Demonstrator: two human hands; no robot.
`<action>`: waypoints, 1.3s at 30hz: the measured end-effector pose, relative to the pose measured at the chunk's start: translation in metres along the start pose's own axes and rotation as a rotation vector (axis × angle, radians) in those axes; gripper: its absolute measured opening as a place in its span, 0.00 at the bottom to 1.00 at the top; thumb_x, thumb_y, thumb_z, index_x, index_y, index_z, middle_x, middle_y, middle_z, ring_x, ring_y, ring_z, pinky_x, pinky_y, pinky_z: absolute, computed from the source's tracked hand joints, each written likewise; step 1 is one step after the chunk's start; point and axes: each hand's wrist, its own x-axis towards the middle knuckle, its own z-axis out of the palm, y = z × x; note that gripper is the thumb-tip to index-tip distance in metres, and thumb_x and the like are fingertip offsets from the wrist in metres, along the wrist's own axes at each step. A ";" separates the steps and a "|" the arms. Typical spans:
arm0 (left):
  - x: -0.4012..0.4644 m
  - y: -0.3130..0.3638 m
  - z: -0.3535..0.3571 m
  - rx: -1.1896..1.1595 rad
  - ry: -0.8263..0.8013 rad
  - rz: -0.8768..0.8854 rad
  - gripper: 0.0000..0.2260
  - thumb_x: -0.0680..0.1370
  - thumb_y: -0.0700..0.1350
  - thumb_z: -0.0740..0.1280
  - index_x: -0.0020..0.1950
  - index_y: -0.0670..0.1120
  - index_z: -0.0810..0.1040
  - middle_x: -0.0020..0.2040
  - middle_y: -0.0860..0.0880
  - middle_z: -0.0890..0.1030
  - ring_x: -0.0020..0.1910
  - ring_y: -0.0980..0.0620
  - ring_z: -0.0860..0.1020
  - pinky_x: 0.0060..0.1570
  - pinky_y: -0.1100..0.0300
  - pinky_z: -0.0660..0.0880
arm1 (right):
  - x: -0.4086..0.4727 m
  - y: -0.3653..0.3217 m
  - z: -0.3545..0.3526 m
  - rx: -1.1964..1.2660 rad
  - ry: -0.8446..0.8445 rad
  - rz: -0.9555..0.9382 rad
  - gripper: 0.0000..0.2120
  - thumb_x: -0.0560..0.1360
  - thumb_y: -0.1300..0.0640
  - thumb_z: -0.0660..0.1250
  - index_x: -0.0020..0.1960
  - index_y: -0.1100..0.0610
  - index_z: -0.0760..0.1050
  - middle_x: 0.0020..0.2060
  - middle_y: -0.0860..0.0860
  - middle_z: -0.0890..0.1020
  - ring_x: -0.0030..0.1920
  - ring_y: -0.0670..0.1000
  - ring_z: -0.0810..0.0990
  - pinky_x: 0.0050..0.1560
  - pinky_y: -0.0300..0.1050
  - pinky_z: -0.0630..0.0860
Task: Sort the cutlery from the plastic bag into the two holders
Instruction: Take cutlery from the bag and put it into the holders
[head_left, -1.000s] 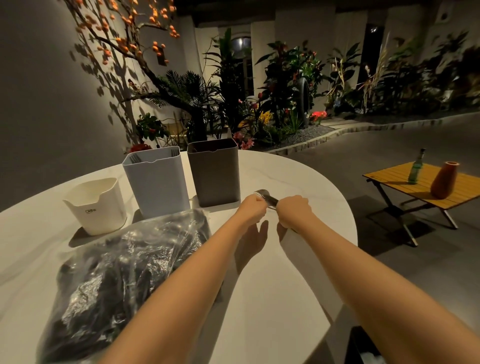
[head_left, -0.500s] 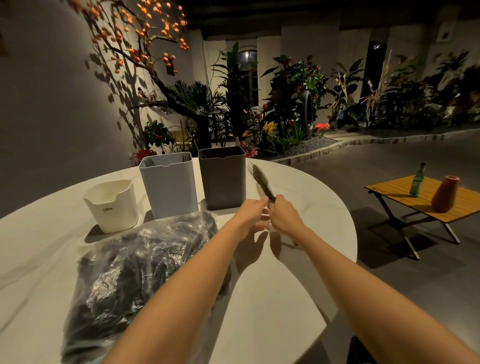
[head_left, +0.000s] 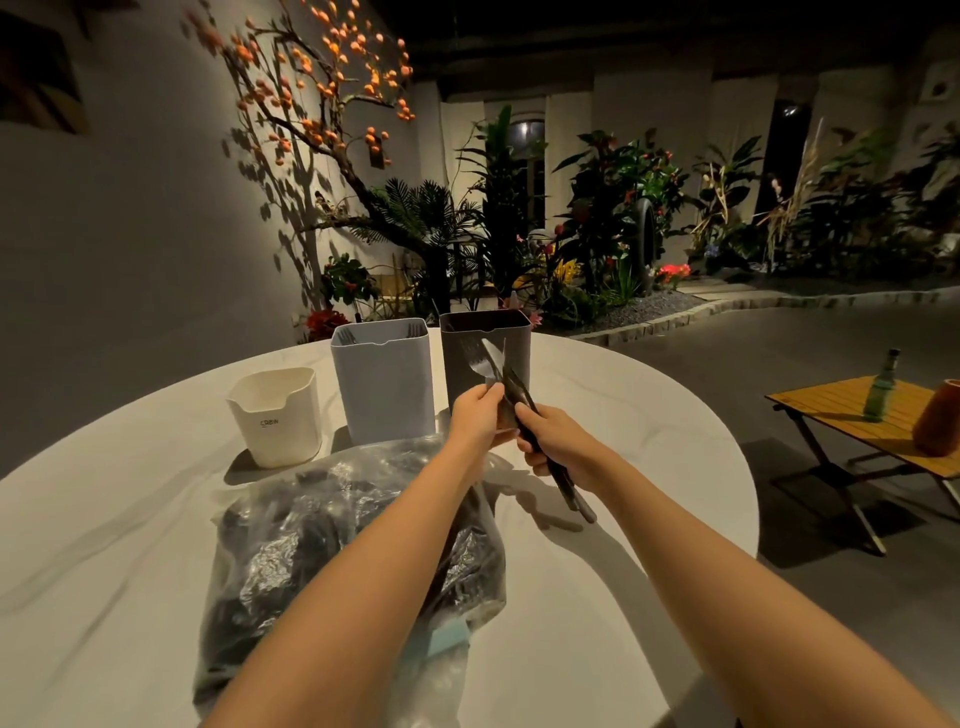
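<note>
Both my hands hold a small bundle of cutlery (head_left: 493, 366) upright in front of the dark grey holder (head_left: 514, 338); a fork and a knife tip show above my fingers. My left hand (head_left: 475, 418) pinches the bundle near its upper end. My right hand (head_left: 553, 441) grips the dark handles, which stick out below it toward the table. The light grey holder (head_left: 383, 379) stands left of the dark one, with fork tips showing at its rim. The clear plastic bag (head_left: 332, 525) with dark cutlery lies under my left forearm.
A small white cup-shaped container (head_left: 275, 415) stands left of the holders on the round white table (head_left: 649, 441). Off to the right, on the floor, is a low wooden table (head_left: 831, 410) with a green bottle (head_left: 880, 387) and an orange vase (head_left: 940, 423). Plants line the back.
My hands have lifted the cutlery up and toward the dark holder, turning it from lying low to upright. More pieces now show fanned above my fingers.
</note>
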 end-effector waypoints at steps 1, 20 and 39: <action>0.001 0.002 -0.002 -0.033 0.019 0.000 0.14 0.83 0.45 0.58 0.59 0.37 0.77 0.54 0.40 0.81 0.51 0.44 0.81 0.39 0.57 0.80 | 0.001 -0.001 0.001 0.011 -0.023 0.020 0.15 0.84 0.49 0.51 0.44 0.58 0.66 0.29 0.51 0.68 0.26 0.46 0.62 0.27 0.37 0.61; 0.004 0.014 -0.031 -0.283 0.226 0.057 0.13 0.84 0.49 0.54 0.53 0.45 0.77 0.51 0.47 0.81 0.52 0.50 0.78 0.51 0.52 0.75 | 0.000 0.004 -0.011 -0.150 -0.207 0.074 0.17 0.79 0.45 0.61 0.44 0.59 0.72 0.27 0.49 0.67 0.25 0.46 0.59 0.24 0.35 0.60; 0.009 0.007 -0.039 -0.273 0.250 0.071 0.14 0.84 0.47 0.54 0.52 0.44 0.77 0.46 0.47 0.81 0.48 0.49 0.81 0.46 0.55 0.78 | 0.007 0.004 0.003 -0.101 0.098 -0.062 0.18 0.83 0.47 0.53 0.53 0.60 0.75 0.32 0.53 0.65 0.28 0.46 0.59 0.26 0.37 0.57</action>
